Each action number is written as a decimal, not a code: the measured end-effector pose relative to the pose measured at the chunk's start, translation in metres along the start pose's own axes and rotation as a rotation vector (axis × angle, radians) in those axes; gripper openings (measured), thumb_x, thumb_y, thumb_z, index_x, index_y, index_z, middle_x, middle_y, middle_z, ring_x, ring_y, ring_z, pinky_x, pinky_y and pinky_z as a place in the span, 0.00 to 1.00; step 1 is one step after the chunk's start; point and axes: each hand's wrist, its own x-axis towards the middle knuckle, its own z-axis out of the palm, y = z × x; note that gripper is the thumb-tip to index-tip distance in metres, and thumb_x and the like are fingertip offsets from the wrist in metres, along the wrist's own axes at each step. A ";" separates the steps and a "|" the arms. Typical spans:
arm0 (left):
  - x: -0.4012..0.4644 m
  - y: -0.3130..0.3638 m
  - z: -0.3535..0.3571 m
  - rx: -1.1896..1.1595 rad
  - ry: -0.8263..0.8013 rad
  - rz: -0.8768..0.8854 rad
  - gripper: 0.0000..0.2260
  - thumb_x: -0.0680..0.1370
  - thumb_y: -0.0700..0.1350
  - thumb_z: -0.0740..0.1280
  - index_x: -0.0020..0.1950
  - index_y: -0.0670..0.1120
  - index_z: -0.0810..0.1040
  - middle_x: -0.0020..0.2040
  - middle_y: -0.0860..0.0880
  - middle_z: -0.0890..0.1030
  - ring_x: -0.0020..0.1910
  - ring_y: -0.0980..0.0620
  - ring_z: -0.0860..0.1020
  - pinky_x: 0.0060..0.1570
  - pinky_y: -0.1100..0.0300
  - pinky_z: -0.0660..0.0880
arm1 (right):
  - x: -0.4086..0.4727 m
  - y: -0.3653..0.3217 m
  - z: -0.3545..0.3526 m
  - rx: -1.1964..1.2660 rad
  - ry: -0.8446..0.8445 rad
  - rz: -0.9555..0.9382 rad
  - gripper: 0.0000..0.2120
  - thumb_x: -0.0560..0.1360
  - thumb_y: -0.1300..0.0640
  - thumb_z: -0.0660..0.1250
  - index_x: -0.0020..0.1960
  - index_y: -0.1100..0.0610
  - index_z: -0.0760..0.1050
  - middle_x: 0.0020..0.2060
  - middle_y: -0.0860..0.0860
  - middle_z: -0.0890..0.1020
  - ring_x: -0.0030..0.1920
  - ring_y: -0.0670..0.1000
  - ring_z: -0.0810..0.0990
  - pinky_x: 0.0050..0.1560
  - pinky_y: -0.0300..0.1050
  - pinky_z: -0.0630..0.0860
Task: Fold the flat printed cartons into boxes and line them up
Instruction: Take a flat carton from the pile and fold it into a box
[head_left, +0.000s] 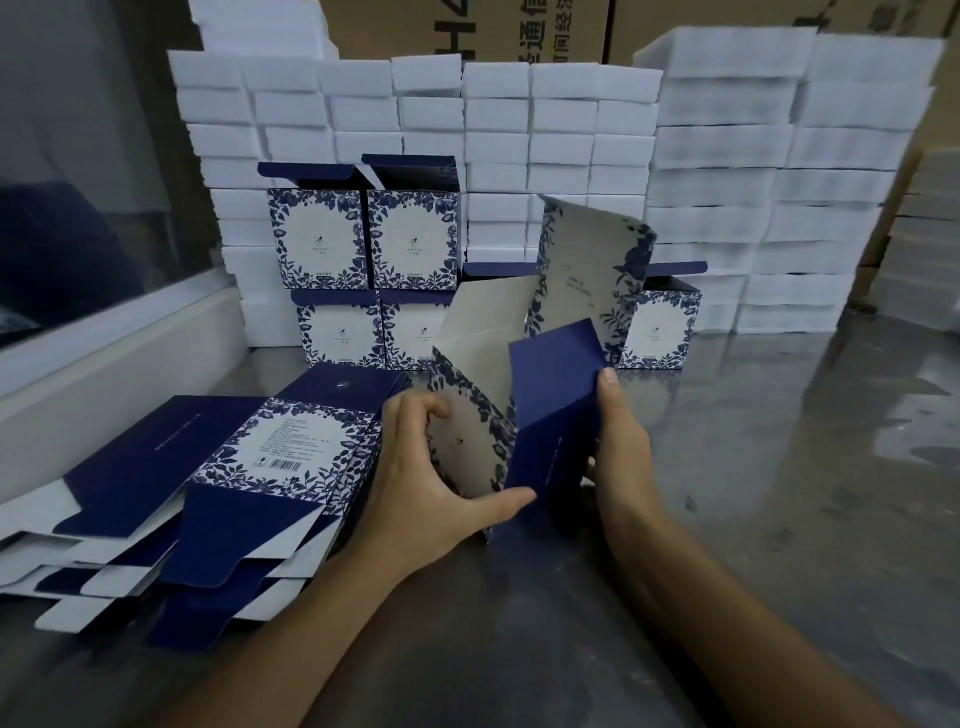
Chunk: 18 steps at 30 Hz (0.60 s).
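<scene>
From my seat the largest thing is the wall of white foam blocks (571, 130), stacked from ten to two o'clock across the back, with brown shipping cartons (467, 26) behind it at twelve. The grey tabletop (779, 467) carries everything and shows a dull sheen at three o'clock.

At eight o'clock I see the pile of flat cartons (208, 493), fanned loosely, navy flaps toward me and a floral panel with a barcode on top. At eleven to twelve o'clock stand the folded boxes (363, 270), two on two, lids up, touching side by side against the foam; one more folded box (660, 327) stands at one o'clock, partly hidden.

At the centre is the carton being folded (550, 395), partly opened, its bottom end near the tabletop, its navy panel facing me and its pale floral panels rising toward twelve.

My left hand (431, 478) grips this carton from nine o'clock: fingers curled over the floral panel's edge, thumb stretched across to the navy panel's lower corner. My right hand (618, 441) holds it from three o'clock, thumb lying up along the navy panel's right edge, the fingers hidden behind, so I cannot tell how they lie.
</scene>
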 end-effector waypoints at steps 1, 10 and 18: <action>0.000 0.001 0.000 0.042 0.038 0.064 0.37 0.58 0.64 0.77 0.58 0.54 0.63 0.60 0.52 0.67 0.60 0.56 0.70 0.59 0.66 0.69 | 0.000 -0.002 -0.001 -0.002 0.028 -0.010 0.25 0.71 0.26 0.60 0.44 0.47 0.80 0.43 0.42 0.84 0.50 0.47 0.80 0.55 0.50 0.75; 0.003 0.010 -0.003 0.329 0.086 0.266 0.41 0.57 0.55 0.82 0.62 0.47 0.63 0.69 0.37 0.63 0.69 0.38 0.66 0.58 0.38 0.74 | 0.004 -0.007 -0.010 -0.122 0.056 -0.023 0.20 0.84 0.48 0.58 0.36 0.57 0.64 0.29 0.54 0.66 0.29 0.50 0.62 0.32 0.44 0.60; 0.003 0.009 0.000 0.535 0.088 0.284 0.41 0.55 0.59 0.81 0.59 0.47 0.64 0.69 0.39 0.63 0.66 0.38 0.67 0.60 0.34 0.69 | 0.005 -0.005 -0.009 -0.152 -0.005 0.046 0.23 0.82 0.47 0.63 0.31 0.56 0.66 0.26 0.54 0.66 0.25 0.49 0.60 0.27 0.41 0.60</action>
